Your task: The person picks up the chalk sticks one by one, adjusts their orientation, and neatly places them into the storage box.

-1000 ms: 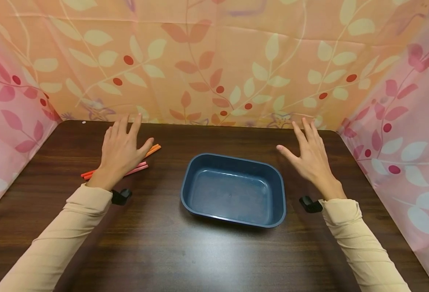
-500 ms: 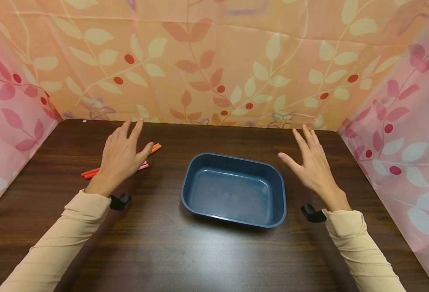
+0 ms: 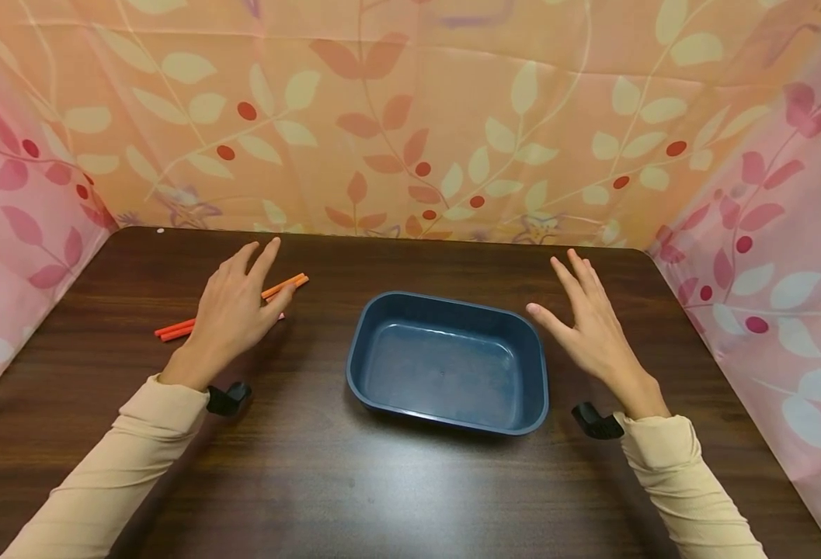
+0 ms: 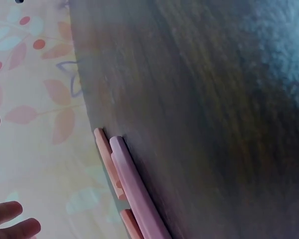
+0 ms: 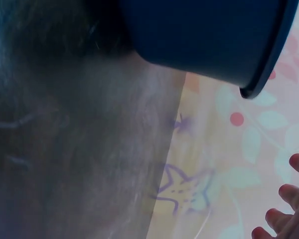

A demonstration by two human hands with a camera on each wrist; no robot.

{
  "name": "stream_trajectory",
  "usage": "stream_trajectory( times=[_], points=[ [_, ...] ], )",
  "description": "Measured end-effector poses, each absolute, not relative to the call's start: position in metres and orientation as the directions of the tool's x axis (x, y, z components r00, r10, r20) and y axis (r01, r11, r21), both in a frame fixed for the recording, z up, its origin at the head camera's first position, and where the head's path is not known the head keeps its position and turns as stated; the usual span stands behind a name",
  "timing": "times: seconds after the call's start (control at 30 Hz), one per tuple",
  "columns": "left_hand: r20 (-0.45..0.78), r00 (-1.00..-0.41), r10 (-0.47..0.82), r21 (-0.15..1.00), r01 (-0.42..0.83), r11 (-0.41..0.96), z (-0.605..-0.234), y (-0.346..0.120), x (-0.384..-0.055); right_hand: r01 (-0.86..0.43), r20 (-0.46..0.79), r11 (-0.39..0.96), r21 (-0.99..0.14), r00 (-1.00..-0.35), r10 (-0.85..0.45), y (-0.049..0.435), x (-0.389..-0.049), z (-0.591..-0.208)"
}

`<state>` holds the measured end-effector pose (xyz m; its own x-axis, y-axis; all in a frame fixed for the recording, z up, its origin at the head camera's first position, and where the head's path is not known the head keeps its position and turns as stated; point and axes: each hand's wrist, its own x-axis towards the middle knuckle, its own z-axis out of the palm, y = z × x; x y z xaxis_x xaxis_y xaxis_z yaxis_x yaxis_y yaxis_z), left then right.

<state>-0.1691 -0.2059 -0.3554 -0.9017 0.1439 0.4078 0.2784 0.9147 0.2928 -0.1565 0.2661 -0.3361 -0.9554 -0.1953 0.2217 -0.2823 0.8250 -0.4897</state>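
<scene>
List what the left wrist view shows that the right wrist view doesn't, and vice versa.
Left wrist only: the sticks, pinkish to orange, and fingers of the left hand.
Right wrist only: the blue container, seen from outside and cut off by the frame, and fingers of the right hand.
Both: dark tabletop and floral cloth.

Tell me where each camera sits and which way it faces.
Head: on the head, facing forward and down at tub and table; left hand, right hand, sleeves show.
Left wrist: on that wrist, facing sticks; fingertips at left edge.
Right wrist: on that wrist, facing the tub's side; fingers at lower right.
Shared: head and right wrist show the tub.
</scene>
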Motion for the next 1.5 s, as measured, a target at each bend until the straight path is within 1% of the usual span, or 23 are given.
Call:
stream_trajectory(
  times=[0.23,0.5,1.0,1.2,1.5],
  points=[
    [0.386,-0.906,0.173,0.335,0.312,0.889,-0.356,-0.210,-0.165,-0.307,0.221,0.803,-0.511,-0.950,-0.222,0.262,-0.150,-0.341],
    [0.356,-0.908,0.220,0.376,0.355,0.856,-0.357,-0.216,-0.160,-0.307,0.182,0.791,-0.529,-0.952,-0.247,0.259,-0.140,-0.346],
    [0.260,-0.929,0.262,0.397,0.350,0.848,-0.359,-0.228,-0.155,-0.275,0.122,0.793,-0.543,-0.961,-0.250,0.255,-0.127,-0.354],
    [0.246,-0.925,0.288,0.395,0.367,0.842,-0.362,-0.232,-0.155,-0.296,0.132,0.784,-0.546,-0.954,-0.268,0.254,-0.123,-0.356],
    [0.159,-0.930,0.331,0.377,0.367,0.851,-0.364,-0.237,-0.155,-0.329,0.130,0.762,-0.557,-0.941,-0.311,0.252,-0.114,-0.362]
  ],
)
